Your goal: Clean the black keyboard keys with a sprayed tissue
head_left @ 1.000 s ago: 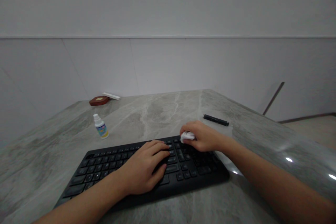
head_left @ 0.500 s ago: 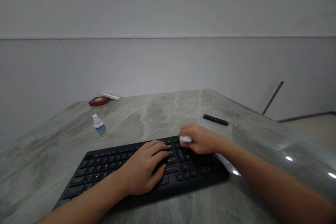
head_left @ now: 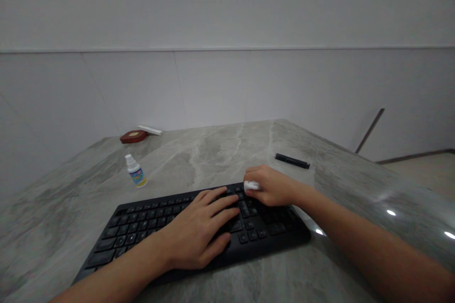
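A black keyboard (head_left: 227,255) lies slightly slanted on the marbled table. My left hand (head_left: 201,227) rests on the middle-right part of its keys, palm down, with the fingers stretched out and spread. Over the upper right keys, my right hand (head_left: 268,185) is closed around a crumpled white tissue (head_left: 252,185). Only a bit of the tissue shows between thumb and fingers; the rest is hidden in the grip. Under both hands some keys are covered.
Behind the keyboard's left half stands a small white bottle (head_left: 136,172) with a blue and yellow label. A black pen (head_left: 292,161) lies beyond my right hand. At the back left are a reddish-brown case (head_left: 133,137) and a flat white object (head_left: 150,130), near the wall (head_left: 220,87).
My left hand's fingers have spread wider and reach a little farther right over the keys. My right hand has shifted very slightly, still gripping the tissue.
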Demonstrator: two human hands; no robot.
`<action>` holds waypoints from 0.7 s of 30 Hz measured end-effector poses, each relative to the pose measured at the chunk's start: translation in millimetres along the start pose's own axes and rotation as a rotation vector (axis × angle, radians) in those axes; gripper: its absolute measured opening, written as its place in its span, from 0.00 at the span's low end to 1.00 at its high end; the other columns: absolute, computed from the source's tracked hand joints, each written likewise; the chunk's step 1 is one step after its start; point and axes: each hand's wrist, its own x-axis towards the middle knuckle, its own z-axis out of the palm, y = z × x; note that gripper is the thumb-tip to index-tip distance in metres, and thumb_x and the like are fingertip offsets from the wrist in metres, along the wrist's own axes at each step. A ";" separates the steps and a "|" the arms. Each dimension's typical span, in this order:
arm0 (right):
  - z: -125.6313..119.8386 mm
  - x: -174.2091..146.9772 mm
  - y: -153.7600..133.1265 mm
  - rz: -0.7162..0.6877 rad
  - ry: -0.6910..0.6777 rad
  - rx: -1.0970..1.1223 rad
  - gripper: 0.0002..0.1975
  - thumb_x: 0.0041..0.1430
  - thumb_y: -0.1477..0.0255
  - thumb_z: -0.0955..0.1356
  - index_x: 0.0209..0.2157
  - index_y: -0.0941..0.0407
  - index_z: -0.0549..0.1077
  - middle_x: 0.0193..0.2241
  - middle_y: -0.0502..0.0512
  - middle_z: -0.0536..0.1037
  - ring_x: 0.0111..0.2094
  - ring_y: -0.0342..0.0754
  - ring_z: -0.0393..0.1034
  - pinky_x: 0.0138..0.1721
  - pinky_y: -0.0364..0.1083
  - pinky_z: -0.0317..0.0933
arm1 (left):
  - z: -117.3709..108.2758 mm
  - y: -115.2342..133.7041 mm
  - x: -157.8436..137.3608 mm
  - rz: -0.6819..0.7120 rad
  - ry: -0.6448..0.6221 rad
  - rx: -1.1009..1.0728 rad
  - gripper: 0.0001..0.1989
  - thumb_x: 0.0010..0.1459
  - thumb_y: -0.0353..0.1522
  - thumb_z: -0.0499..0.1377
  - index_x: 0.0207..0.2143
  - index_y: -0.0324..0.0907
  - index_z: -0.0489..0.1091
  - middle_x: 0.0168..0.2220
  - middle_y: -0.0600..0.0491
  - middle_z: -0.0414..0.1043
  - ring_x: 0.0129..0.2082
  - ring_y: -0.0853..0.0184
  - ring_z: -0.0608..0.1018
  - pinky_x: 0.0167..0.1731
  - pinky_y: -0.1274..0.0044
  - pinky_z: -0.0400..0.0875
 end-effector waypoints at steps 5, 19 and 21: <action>1.6 1.1 1.0 -0.014 0.005 -0.001 0.05 0.54 0.78 0.69 0.26 0.58 0.71 0.28 0.54 0.74 0.31 0.46 0.66 0.35 0.44 0.58 | -5.4 5.7 0.9 0.059 -0.129 -0.021 0.29 0.63 0.35 0.57 0.65 0.46 0.56 0.67 0.48 0.55 0.68 0.44 0.50 0.61 0.45 0.49; 1.4 -1.1 5.0 -0.013 -0.015 0.019 0.04 0.55 0.76 0.69 0.27 0.58 0.72 0.28 0.54 0.75 0.31 0.47 0.67 0.35 0.44 0.58 | -6.8 6.9 1.0 0.135 -0.086 -0.069 0.27 0.61 0.28 0.57 0.62 0.49 0.61 0.61 0.52 0.66 0.63 0.49 0.62 0.61 0.51 0.57; 0.6 -1.3 6.0 -0.004 -0.008 0.010 0.04 0.56 0.75 0.69 0.27 0.58 0.73 0.29 0.55 0.76 0.31 0.47 0.68 0.36 0.44 0.59 | -5.9 7.1 0.2 0.119 -0.094 -0.049 0.28 0.61 0.29 0.57 0.64 0.48 0.59 0.63 0.52 0.63 0.65 0.47 0.57 0.62 0.49 0.55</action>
